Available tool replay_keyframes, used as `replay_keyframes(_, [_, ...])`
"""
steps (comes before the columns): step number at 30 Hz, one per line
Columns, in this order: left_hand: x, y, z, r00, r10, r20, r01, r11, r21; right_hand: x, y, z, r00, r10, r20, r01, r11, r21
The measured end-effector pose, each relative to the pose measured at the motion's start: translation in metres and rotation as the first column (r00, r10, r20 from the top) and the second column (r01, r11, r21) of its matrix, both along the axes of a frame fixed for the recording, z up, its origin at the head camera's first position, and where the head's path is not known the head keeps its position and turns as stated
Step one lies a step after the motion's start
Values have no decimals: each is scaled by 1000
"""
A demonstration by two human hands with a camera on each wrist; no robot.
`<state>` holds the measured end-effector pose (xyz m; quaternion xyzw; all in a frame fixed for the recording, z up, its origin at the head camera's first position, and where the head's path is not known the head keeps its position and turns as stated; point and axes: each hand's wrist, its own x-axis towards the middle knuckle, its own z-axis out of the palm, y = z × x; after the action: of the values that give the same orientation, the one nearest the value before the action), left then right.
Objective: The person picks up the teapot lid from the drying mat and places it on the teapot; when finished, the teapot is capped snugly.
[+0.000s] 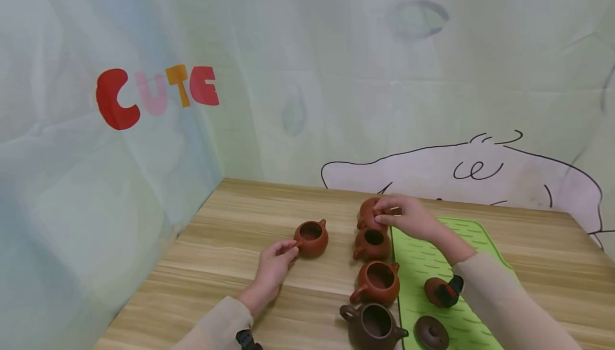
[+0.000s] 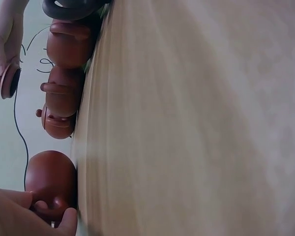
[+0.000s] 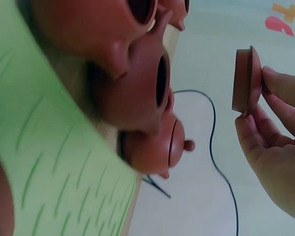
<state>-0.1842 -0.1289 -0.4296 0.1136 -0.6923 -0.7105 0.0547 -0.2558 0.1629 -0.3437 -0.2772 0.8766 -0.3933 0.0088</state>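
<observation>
My left hand (image 1: 276, 264) pinches the handle of a reddish-brown teapot (image 1: 312, 240), which stands on the table with its top uncovered. My right hand (image 1: 405, 216) holds a reddish-brown teapot lid (image 3: 246, 81) by its knob, up in the air, apart from the teapots. In the right wrist view the lid is tipped on its side. Under that hand in the head view is the farthest teapot (image 1: 367, 212) of a row; its own lid (image 3: 177, 145) is on. Nearer in the row stand an uncovered small teapot (image 1: 372, 254), a larger reddish one (image 1: 391, 288) and a dark brown one (image 1: 360, 336).
A green textured mat (image 1: 418, 259) lies right of the row. On it are a dark brown lid (image 1: 431, 334) and a reddish-brown piece (image 1: 433, 291), partly hidden by the right wrist's camera. A printed cloth (image 1: 288, 99) hangs behind the wooden table (image 1: 230, 222).
</observation>
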Motion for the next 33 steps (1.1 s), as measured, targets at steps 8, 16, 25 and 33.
replay_keyframes(8, [0,0,1,1000,4,-4,-4,1000,-6,-4,-32,2,999,-13,43,12,1000,21])
replay_keyframes(16, [-1,0,0,1000,9,-6,-9,1000,-8,-6,-63,-2,992,39,120,-34,999,-42])
replay_keyframes(25, [0,0,0,1000,3,-7,-3,1000,-15,-8,-91,-5,992,53,116,-50,998,-29])
replay_keyframes(33, [0,0,1,1000,4,-1,-4,1000,0,-17,-109,-16,989,108,100,-107,994,-11])
